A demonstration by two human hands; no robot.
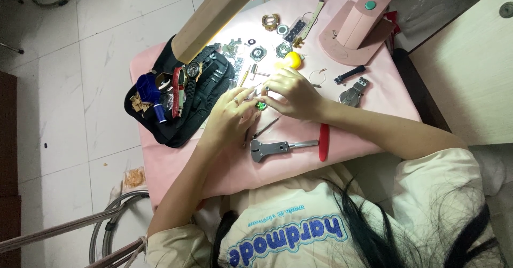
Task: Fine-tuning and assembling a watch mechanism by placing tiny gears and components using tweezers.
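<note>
watch part: small round green-faced piece, pinched between both hands
left hand: fingers curled on it
right hand: fingertips closed on it
tabletop: pink cloth
tool: grey metal wrench, just below hands

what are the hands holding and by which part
Both the left hand and right hand pinch a small green-faced watch part by its edges; the exact grip is too small to tell.

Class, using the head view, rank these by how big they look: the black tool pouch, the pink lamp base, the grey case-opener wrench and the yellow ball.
1. black tool pouch
2. pink lamp base
3. grey case-opener wrench
4. yellow ball

All rest on one table, so nearness hardly matters.
</note>
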